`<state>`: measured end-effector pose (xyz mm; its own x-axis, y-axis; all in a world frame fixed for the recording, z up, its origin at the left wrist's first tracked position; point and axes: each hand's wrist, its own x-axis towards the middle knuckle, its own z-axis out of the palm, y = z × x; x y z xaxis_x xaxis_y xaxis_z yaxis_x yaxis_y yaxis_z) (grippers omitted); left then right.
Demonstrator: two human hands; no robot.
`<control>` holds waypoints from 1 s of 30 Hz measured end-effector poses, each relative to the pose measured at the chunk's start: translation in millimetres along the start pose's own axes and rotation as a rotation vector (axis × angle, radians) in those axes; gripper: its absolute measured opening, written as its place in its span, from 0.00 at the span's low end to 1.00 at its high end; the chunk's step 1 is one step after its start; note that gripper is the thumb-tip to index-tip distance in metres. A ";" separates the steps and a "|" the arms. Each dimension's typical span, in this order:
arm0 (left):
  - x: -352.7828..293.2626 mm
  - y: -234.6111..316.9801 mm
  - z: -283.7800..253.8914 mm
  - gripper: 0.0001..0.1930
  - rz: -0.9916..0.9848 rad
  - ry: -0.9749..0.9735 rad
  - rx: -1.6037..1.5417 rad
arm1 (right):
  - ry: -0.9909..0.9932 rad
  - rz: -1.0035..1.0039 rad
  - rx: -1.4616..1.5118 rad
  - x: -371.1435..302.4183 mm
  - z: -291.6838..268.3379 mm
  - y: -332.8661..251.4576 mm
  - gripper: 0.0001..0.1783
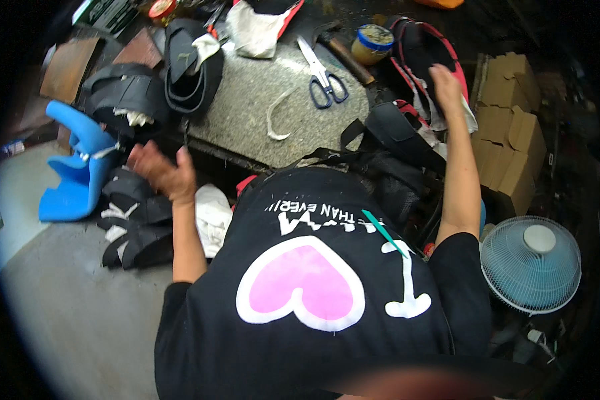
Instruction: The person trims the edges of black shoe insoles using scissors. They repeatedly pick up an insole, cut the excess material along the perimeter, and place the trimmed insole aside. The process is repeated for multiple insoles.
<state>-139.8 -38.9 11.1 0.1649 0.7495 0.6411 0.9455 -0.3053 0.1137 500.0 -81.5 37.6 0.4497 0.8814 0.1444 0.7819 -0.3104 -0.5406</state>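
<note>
My left hand [167, 175] is raised beside the granite-topped table's near left corner, fingers apart and holding nothing. It is nearest to black sandals [127, 97] and a further pile of black sandals [137, 227]. Out to the right, my right hand [448, 87] is stretched with fingers extended, over the edge of a black shoe upper with red trim [420, 50]. Whether its fingertips touch the upper I cannot tell. Between the hands, scissors [323, 77] with dark blue handles lie on the granite slab [240, 100], near a curved off-white strip [273, 120].
A hammer [347, 57] and a blue-lidded jar [373, 45] stand at the back. Another black sandal [192, 73] lies at the slab's left. A blue plastic chair [80, 167] is at left; cardboard boxes [510, 133] and a fan [531, 267] are at right.
</note>
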 end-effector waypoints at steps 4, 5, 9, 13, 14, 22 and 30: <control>58.8 78.8 3.6 0.29 0.346 -0.091 -0.419 | 0.486 -0.133 0.070 -2.3 -56.5 -53.3 0.16; 69.9 92.9 4.1 0.28 0.410 -0.133 -0.521 | 0.594 -0.152 0.146 -7.7 -64.7 -78.3 0.15; 95.0 143.3 0.9 0.33 0.209 -0.522 -1.030 | 0.469 -0.279 0.074 -58.9 -56.8 -194.5 0.12; 100.2 173.8 -1.8 0.51 -0.332 -0.760 -1.871 | -0.039 -0.658 0.021 -113.1 20.8 -280.1 0.17; 101.8 174.5 1.2 0.58 -0.512 -0.753 -1.747 | -0.077 -0.671 0.122 -120.1 41.5 -291.7 0.17; 78.5 118.2 40.6 0.28 -0.664 -0.838 -1.321 | -0.285 -0.180 0.518 -85.9 81.1 -242.2 0.16; 85.1 140.1 37.5 0.21 0.115 -0.074 -0.487 | -0.247 -0.129 0.450 -91.6 131.0 -195.9 0.27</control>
<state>17.3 4.2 53.1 0.2961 0.7293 0.6168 0.6823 -0.6134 0.3978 249.0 -54.9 21.7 0.2044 0.9769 0.0630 0.5372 -0.0582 -0.8414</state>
